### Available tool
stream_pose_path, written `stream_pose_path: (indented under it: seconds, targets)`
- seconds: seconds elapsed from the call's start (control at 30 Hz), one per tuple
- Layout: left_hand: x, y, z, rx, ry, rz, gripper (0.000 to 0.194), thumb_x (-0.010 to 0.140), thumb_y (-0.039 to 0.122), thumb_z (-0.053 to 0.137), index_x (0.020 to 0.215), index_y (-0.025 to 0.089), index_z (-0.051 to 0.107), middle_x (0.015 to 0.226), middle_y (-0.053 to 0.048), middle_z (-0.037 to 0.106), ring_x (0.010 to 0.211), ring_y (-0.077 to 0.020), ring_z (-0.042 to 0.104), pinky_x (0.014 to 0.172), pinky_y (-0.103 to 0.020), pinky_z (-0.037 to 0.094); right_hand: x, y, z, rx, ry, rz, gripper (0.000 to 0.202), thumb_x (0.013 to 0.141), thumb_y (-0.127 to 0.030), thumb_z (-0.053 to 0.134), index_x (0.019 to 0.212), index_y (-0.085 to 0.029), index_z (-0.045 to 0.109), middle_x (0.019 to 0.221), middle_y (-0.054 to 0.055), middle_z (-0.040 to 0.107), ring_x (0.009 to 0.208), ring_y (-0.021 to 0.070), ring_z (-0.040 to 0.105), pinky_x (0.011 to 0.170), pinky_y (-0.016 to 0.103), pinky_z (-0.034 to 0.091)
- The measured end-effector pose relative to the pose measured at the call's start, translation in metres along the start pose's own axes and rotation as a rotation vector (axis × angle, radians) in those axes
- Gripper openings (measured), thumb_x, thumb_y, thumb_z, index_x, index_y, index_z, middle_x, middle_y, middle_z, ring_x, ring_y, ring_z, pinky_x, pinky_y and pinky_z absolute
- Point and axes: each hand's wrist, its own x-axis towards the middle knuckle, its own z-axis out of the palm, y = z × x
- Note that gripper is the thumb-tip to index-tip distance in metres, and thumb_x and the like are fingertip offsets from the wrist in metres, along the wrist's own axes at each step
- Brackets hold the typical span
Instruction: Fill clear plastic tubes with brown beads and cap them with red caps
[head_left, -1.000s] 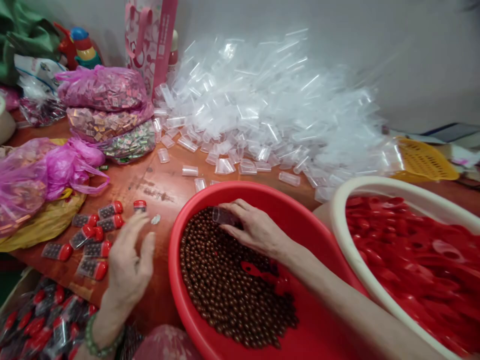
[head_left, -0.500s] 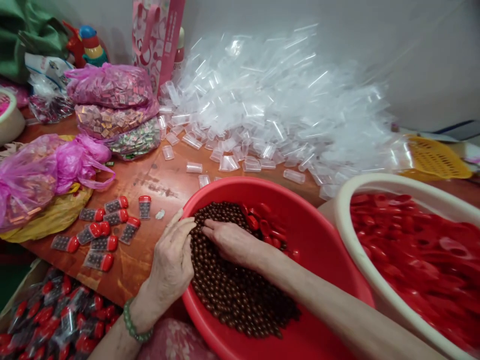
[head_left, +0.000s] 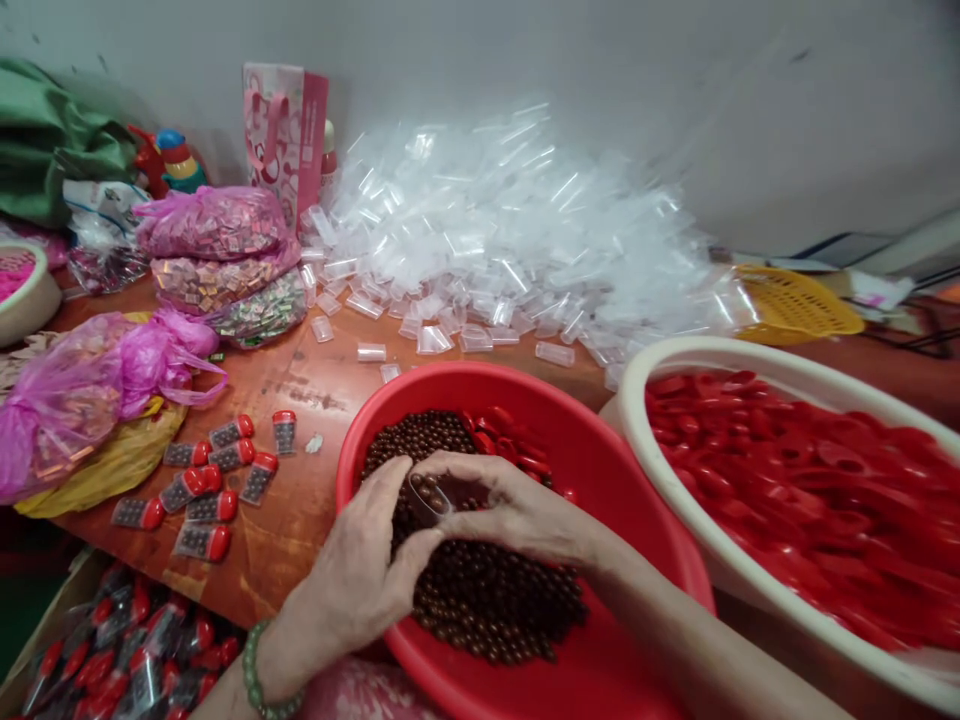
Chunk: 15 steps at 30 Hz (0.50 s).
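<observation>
My left hand (head_left: 360,560) is curled round a small clear plastic cup (head_left: 431,500) above the red basin (head_left: 637,520). Dark brown beads show inside the cup, whose rim faces my right hand (head_left: 510,505). That hand is cupped at the mouth, thumb and forefinger curved, with brown beads in its hollow; its lower fingers are hidden. Beneath both hands lies a heap of brown beads (head_left: 502,605). Red plastic caps (head_left: 506,435) rest beside the heap, towards the basin's far side.
A cream tub (head_left: 637,385) of red plastic parts stands at right. Clear cups (head_left: 480,230) are piled against the wall. Several filled, red-capped containers (head_left: 202,540) lie left of the basin, more in a box (head_left: 127,650) below. Pink bags (head_left: 217,220) and a yellow basket (head_left: 802,300) stand farther back.
My right hand has lifted from the bead heap to the cup's mouth. My left hand has moved right, over the basin, bringing the cup into sight. The view has shifted slightly.
</observation>
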Motion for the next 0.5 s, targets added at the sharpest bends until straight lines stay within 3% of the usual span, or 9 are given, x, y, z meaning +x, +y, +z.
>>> stream_pose_path:
  seconds: [0.1, 0.2, 0.33, 0.5]
  targets:
    - [0.004, 0.011, 0.006, -0.29, -0.055, -0.153, 0.056, 0.09, 0.03, 0.055, 0.141, 0.013, 0.038, 0.141, -0.015, 0.05, 0.129, -0.0242, 0.05, 0.11, -0.041, 0.04, -0.009, -0.014, 0.0, 0.068, 0.013, -0.09, 0.034, 0.084, -0.047, 0.064, 0.103, -0.019, 0.066, 0.096, 0.004, 0.067, 0.089, 0.0173, 0.061, 0.081, 0.028, 0.048]
    - [0.007, 0.017, 0.012, -0.601, -0.071, -0.219, 0.048, 0.088, 0.029, 0.059, 0.133, 0.017, 0.049, 0.13, -0.012, 0.06, 0.116, -0.022, 0.06, 0.101, -0.036, 0.048, -0.018, -0.021, 0.001, 0.014, 0.047, -0.122, 0.029, 0.088, -0.044, 0.059, 0.089, -0.016, 0.068, 0.082, 0.002, 0.066, 0.076, 0.0137, 0.059, 0.071, 0.023, 0.046]
    - [0.01, 0.022, 0.013, -0.629, -0.026, -0.225, 0.031, 0.084, 0.022, 0.064, 0.114, 0.016, 0.065, 0.116, -0.009, 0.068, 0.107, -0.0209, 0.063, 0.099, -0.034, 0.047, -0.028, -0.025, 0.002, -0.028, 0.105, -0.14, 0.022, 0.091, -0.035, 0.057, 0.089, -0.016, 0.068, 0.08, 0.002, 0.066, 0.074, 0.0129, 0.06, 0.068, 0.021, 0.045]
    - [0.014, 0.022, 0.011, -0.762, -0.104, -0.226, 0.032, 0.083, 0.026, 0.066, 0.114, 0.018, 0.067, 0.112, -0.007, 0.07, 0.104, -0.0197, 0.063, 0.097, -0.032, 0.047, -0.032, -0.031, 0.001, -0.1, 0.144, -0.125, 0.016, 0.091, -0.028, 0.057, 0.086, -0.018, 0.067, 0.079, 0.002, 0.068, 0.073, 0.0138, 0.062, 0.068, 0.022, 0.047]
